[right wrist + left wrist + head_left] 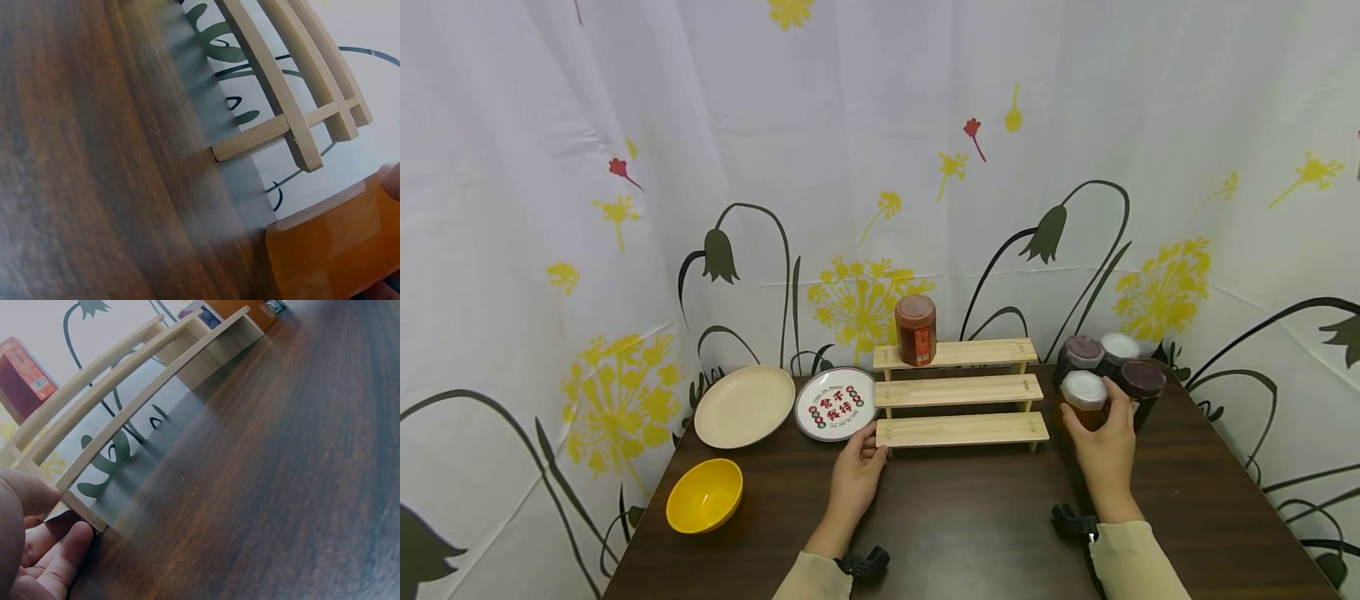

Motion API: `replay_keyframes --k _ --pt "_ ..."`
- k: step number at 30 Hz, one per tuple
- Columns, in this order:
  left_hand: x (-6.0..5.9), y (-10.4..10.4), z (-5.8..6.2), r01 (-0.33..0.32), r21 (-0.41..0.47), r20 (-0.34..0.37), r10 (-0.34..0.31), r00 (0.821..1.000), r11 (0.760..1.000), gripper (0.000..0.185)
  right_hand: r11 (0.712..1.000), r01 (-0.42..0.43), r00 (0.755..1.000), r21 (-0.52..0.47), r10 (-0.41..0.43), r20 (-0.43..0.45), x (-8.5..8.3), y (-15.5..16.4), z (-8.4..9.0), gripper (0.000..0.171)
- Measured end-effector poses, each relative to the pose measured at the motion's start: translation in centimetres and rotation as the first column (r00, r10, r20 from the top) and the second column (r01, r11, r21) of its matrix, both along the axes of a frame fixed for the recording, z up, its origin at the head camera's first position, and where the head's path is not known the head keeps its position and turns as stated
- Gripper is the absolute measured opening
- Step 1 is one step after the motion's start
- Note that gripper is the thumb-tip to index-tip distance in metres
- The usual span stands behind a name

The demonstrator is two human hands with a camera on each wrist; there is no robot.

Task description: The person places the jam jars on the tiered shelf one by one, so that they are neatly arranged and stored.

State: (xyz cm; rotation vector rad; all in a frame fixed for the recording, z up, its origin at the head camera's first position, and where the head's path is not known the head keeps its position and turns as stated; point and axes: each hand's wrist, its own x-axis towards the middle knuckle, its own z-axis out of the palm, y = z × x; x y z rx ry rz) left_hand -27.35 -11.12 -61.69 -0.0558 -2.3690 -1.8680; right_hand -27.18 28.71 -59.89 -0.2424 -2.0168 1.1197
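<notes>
A three-tier wooden shelf rack (958,429) stands at the back of the dark table. My left hand (856,477) pinches the left front end of its lowest tier; in the left wrist view the thumb lies above and the fingers (70,550) below. On the top tier, toward its left end, stands a reddish-brown jar (916,331) with a red label. Right of the rack, my right hand (1107,454) grips an amber jar (331,247) with a white lid. In the right wrist view its base appears at the table surface; whether it touches is unclear.
Behind the amber jar, several dark jars cluster, one with a white lid (1120,346), one with a dark red lid (1142,377). Left of the rack are a white printed plate (811,425), a cream plate (745,407) and a yellow bowl (705,497). A patterned curtain (865,150) hangs behind.
</notes>
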Motion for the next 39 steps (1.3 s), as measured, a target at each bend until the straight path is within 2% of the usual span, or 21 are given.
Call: replay_keyframes --k 7,11,14,26,33,39 --pt "-0.1 -0.1 -0.3 0.004 -0.007 -0.025 -0.004 1.000 1.000 0.047 0.995 -0.034 0.993 -0.093 0.044 0.107 0.0 0.2 -0.6 0.080" --pt "-0.1 -0.1 -0.4 0.000 -0.002 -0.019 0.000 1.000 1.000 0.047 0.988 -0.065 0.980 -0.138 0.089 0.175 0.0 0.2 -0.8 0.082" --pt "0.0 -0.1 -0.3 -0.001 0.003 -0.012 0.001 1.000 1.000 0.047 0.986 -0.063 0.976 -0.152 0.093 0.196 0.1 0.2 -0.8 0.082" --pt "0.1 -0.2 0.2 -0.003 -0.004 -0.028 0.003 1.000 1.000 0.046 0.993 0.020 0.990 -0.113 -0.004 0.142 0.2 -0.3 -0.6 0.076" --pt "0.2 -0.2 0.2 -0.001 0.005 -0.011 0.001 1.000 1.000 0.047 0.994 0.080 0.995 -0.077 -0.075 0.063 0.4 -0.4 -0.3 0.076" --pt "0.2 0.0 0.1 0.012 0.015 -0.010 -0.012 1.000 1.000 0.047 0.993 0.084 0.996 -0.084 -0.084 0.003 0.7 -0.9 0.2 0.077"
